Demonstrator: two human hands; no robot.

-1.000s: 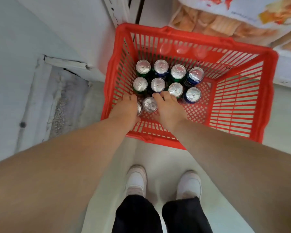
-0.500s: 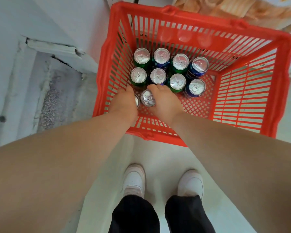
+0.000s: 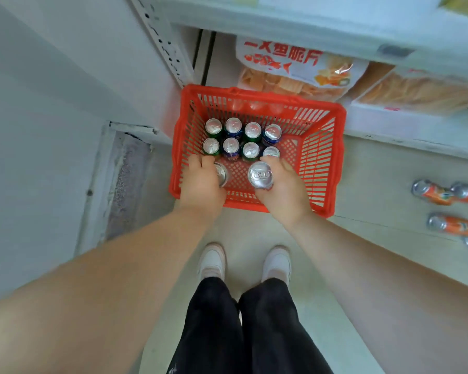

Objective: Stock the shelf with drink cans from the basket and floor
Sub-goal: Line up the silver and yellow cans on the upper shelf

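Person is standing over a red basket [image 3: 257, 92] that is sitting on the floor at 12 o'clock from the white shoes [image 3: 212, 259]. Left hand [image 3: 200, 182] is curling its fingers round a silver-topped can [image 3: 222, 172] at the basket's 7 o'clock corner, with the can body hidden under the hand. Right hand [image 3: 284, 184] is gripping a second can [image 3: 260, 174] from its 3 o'clock side, top facing up and looking larger than the rest. Both held cans are sitting over the near part of the basket, a gap showing between them. Eight more upright cans [image 3: 252, 130] are standing in two rows of four at the basket's 11 o'clock side, green and blue bodies, touching each other. Orange cans [image 3: 438, 195] are lying on their sides on the floor at 3 o'clock, well apart from the basket. Snack bags [image 3: 295, 74] are lying on the bottom shelf [image 3: 384, 125] at 12 o'clock, just beyond the basket's far rim.
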